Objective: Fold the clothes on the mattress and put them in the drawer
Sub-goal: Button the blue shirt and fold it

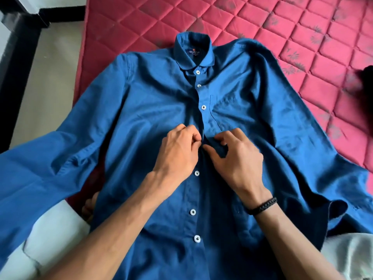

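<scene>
A blue long-sleeved button shirt (pixel 145 110) lies front up on the red quilted mattress (pixel 282 33), collar away from me, both sleeves spread out to the sides. My left hand (pixel 177 150) pinches the left edge of the button placket at mid-chest. My right hand (pixel 234 158), with a black braided band on its wrist, pinches the placket's right edge just opposite. The two hands almost touch. White buttons show above and below them; the one between the fingers is hidden. No drawer is in view.
A dark garment (pixel 366 77) lies at the right edge on the mattress. The mattress's left edge drops to a pale floor (pixel 50 67), with a black frame (pixel 18 49) at far left. My knees in light shorts (pixel 46 235) sit at the bottom.
</scene>
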Demonstrator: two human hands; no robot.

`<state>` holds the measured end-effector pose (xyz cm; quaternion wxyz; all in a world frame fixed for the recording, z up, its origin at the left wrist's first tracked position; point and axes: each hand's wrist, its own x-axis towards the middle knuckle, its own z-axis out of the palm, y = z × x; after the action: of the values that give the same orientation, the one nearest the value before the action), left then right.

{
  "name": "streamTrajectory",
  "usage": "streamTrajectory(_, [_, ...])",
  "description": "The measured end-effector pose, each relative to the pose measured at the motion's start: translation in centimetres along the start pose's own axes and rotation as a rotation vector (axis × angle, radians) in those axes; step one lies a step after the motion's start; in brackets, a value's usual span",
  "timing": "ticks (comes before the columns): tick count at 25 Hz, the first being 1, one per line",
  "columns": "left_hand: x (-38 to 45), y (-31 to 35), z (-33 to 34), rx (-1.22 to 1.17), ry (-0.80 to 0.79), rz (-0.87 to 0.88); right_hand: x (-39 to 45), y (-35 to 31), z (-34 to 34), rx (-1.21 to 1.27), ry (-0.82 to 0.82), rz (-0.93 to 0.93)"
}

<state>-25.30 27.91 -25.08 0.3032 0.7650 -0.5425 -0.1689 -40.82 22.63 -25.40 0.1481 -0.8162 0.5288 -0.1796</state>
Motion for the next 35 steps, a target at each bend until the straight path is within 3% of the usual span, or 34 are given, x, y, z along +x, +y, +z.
streamTrajectory(3, [0.5,0.3,-0.8,0.011,0.002,-0.019,0.3,-0.1,0.2,-0.11,0.032,-0.099])
streamTrajectory(9, [0.1,1.8,-2.1,-0.247,-0.006,-0.185,1.9,0.1,-2.0,0.362,-0.046,0.068])
streamTrajectory(12, [-0.1,2.3,-2.0,-0.335,-0.032,-0.252,1.8,-0.5,-2.3,0.463,-0.144,0.049])
streamTrajectory(19, [-0.2,2.2,-1.6,-0.627,-0.046,-0.452,1.2,-0.4,-1.3,0.638,-0.066,0.129])
streamTrajectory(23, [-0.4,2.2,-1.5,-0.828,-0.065,-0.552,1.2,-0.2,-1.3,0.757,-0.195,0.168])
streamTrajectory(30, [-0.3,2.0,-1.4,-0.883,-0.052,-0.6,1.1,-0.3,-1.0,1.042,-0.232,0.31])
streamTrajectory(35, [-0.4,2.1,-1.4,-0.906,-0.057,-0.617,1.2,0.0,-0.7,1.103,-0.263,0.324])
